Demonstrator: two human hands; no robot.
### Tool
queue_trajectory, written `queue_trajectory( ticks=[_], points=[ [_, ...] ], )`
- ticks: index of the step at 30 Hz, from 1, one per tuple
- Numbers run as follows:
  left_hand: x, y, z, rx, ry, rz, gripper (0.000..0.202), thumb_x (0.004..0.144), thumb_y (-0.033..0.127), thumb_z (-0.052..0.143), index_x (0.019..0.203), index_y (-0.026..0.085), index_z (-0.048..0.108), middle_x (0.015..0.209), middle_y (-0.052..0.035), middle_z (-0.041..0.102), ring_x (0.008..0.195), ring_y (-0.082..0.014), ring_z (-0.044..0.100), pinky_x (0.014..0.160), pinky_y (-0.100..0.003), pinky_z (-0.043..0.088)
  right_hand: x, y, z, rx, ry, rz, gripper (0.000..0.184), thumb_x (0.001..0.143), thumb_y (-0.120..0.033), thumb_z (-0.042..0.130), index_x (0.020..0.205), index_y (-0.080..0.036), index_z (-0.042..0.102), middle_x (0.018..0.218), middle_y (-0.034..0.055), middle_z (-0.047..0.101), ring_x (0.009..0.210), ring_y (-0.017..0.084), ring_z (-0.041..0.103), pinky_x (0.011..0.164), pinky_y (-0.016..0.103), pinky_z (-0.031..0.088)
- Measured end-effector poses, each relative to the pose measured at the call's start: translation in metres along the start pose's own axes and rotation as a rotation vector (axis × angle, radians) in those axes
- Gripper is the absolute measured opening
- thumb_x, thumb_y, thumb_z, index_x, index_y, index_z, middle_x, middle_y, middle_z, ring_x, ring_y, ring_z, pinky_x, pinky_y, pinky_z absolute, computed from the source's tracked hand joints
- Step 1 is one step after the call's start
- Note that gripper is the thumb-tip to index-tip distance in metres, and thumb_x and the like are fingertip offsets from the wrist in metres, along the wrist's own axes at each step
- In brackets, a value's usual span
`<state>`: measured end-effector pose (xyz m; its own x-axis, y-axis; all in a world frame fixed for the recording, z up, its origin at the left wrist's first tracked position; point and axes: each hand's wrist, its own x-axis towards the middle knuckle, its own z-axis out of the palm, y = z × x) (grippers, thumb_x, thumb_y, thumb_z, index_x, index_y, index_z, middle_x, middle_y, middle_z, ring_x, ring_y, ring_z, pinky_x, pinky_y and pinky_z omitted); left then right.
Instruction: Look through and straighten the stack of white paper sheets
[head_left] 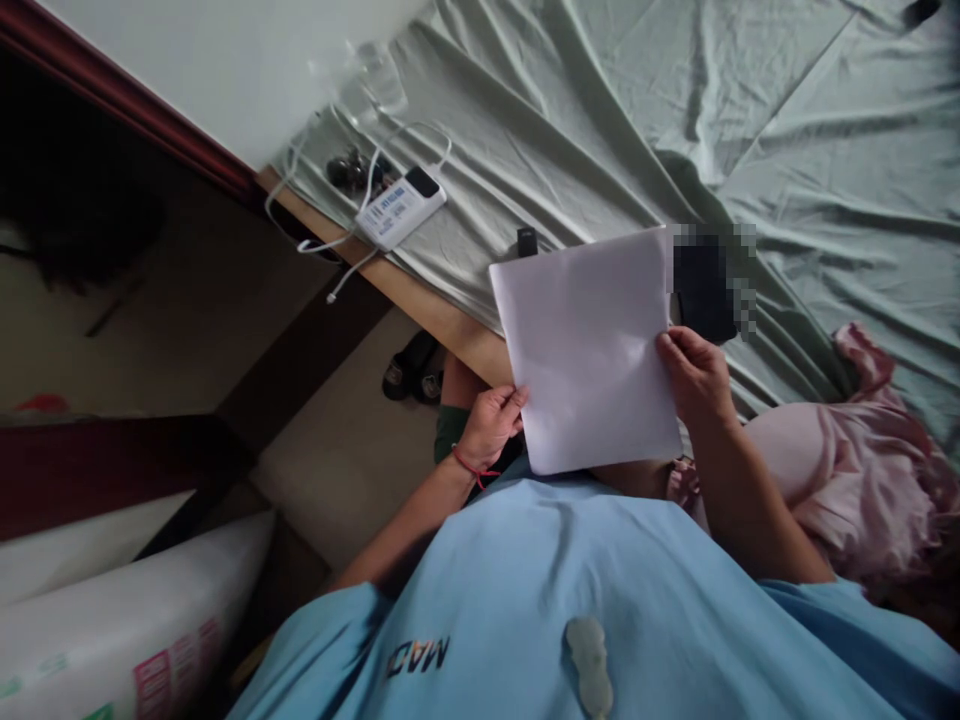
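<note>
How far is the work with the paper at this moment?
Done: the paper is held up, clear of the bed. In hand: the left hand pinches its lower left edge and the right hand its right edge. Left: the paper looks flat and blank on the side shown, with no fold or mark yet.

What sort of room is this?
Probably a bedroom. A rumpled green sheet covers a wooden-edged bed, a power bank with cables lies near the wall, and shoes sit on the floor below. The left hand and right hand hold a sheet of paper.
</note>
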<state>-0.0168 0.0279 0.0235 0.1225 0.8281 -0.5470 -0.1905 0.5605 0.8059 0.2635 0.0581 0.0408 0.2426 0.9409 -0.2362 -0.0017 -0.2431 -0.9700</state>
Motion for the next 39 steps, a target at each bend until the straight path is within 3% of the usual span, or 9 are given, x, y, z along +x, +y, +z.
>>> queue_trajectory(
  ticks=[3, 9, 12, 16, 22, 26, 31, 35, 39],
  points=[
    [-0.002, -0.013, -0.002, 0.119, -0.061, -0.016, 0.063, 0.07, 0.073, 0.076, 0.066, 0.014, 0.055, 0.057, 0.0018, 0.049, 0.05, -0.0077, 0.043, 0.046, -0.021, 0.035, 0.002, -0.001, 0.001, 0.038, 0.052, 0.008, 0.033, 0.075, -0.053, 0.078, 0.081, -0.023, 0.066, 0.063, -0.0034, 0.054, 0.051, 0.009, 0.038, 0.046, 0.022, 0.03],
    [-0.004, -0.022, -0.011, 0.291, -0.023, 0.16, 0.061, 0.083, 0.07, 0.066, 0.064, 0.015, 0.05, 0.061, 0.0007, 0.049, 0.06, -0.0096, 0.041, 0.057, -0.024, 0.036, -0.001, 0.0, 0.006, 0.057, 0.065, 0.031, 0.03, 0.075, -0.05, 0.077, 0.08, -0.023, 0.067, 0.064, -0.0035, 0.056, 0.054, 0.01, 0.042, 0.049, 0.022, 0.034],
    [-0.007, -0.022, -0.009, 0.189, -0.037, 0.186, 0.054, 0.085, 0.066, 0.067, 0.073, 0.014, 0.06, 0.07, -0.002, 0.059, 0.067, -0.0128, 0.051, 0.066, -0.026, 0.044, -0.001, 0.001, 0.007, 0.082, 0.069, 0.041, 0.027, 0.075, -0.048, 0.077, 0.081, -0.023, 0.067, 0.066, -0.0031, 0.057, 0.056, 0.011, 0.044, 0.051, 0.023, 0.035],
    [-0.01, -0.022, -0.003, -0.022, -0.088, 0.2, 0.045, 0.088, 0.058, 0.069, 0.101, 0.015, 0.072, 0.091, -0.007, 0.071, 0.084, -0.0181, 0.064, 0.081, -0.03, 0.051, 0.0, 0.0, 0.007, 0.095, 0.084, 0.054, 0.028, 0.073, -0.049, 0.076, 0.08, -0.024, 0.064, 0.066, -0.0032, 0.055, 0.056, 0.011, 0.044, 0.05, 0.024, 0.035],
    [-0.016, -0.017, -0.003, 0.083, -0.173, 0.036, 0.059, 0.081, 0.068, 0.07, 0.084, 0.01, 0.075, 0.075, -0.008, 0.07, 0.07, -0.0172, 0.064, 0.068, -0.027, 0.05, 0.0, -0.002, 0.004, 0.039, 0.061, 0.016, 0.034, 0.077, -0.056, 0.073, 0.082, -0.026, 0.058, 0.065, -0.0034, 0.051, 0.054, 0.012, 0.042, 0.049, 0.024, 0.034],
    [-0.019, -0.011, -0.006, 0.174, -0.203, 0.024, 0.061, 0.076, 0.071, 0.073, 0.078, 0.01, 0.074, 0.076, -0.0087, 0.072, 0.066, -0.0159, 0.062, 0.066, -0.027, 0.05, -0.001, -0.001, 0.003, 0.07, -0.012, 0.06, 0.035, 0.079, -0.059, 0.073, 0.086, -0.027, 0.06, 0.065, -0.004, 0.053, 0.051, 0.011, 0.042, 0.047, 0.023, 0.035],
    [-0.022, -0.007, -0.01, 0.191, -0.241, 0.074, 0.056, 0.079, 0.065, 0.074, 0.089, 0.01, 0.076, 0.084, -0.0101, 0.074, 0.076, -0.018, 0.065, 0.072, -0.026, 0.051, -0.005, -0.002, 0.007, 0.13, -0.085, 0.093, 0.033, 0.079, -0.055, 0.076, 0.088, -0.026, 0.063, 0.07, -0.0032, 0.06, 0.056, 0.011, 0.05, 0.051, 0.022, 0.042],
    [-0.025, -0.009, -0.008, 0.019, -0.149, 0.082, 0.055, 0.09, 0.06, 0.066, 0.115, 0.012, 0.071, 0.094, -0.0093, 0.074, 0.08, -0.0181, 0.066, 0.076, -0.027, 0.052, -0.013, 0.0, 0.01, 0.143, -0.067, 0.138, 0.033, 0.078, -0.054, 0.077, 0.087, -0.025, 0.064, 0.07, -0.0031, 0.062, 0.055, 0.011, 0.05, 0.05, 0.021, 0.042],
    [-0.034, -0.015, -0.006, 0.132, -0.193, -0.044, 0.053, 0.088, 0.06, 0.067, 0.106, 0.011, 0.073, 0.095, -0.0111, 0.075, 0.082, -0.0195, 0.069, 0.078, -0.028, 0.053, -0.025, 0.006, 0.011, 0.037, -0.128, 0.177, 0.035, 0.082, -0.058, 0.071, 0.091, -0.026, 0.064, 0.071, -0.0028, 0.062, 0.054, 0.012, 0.05, 0.049, 0.022, 0.041]
  ],
)
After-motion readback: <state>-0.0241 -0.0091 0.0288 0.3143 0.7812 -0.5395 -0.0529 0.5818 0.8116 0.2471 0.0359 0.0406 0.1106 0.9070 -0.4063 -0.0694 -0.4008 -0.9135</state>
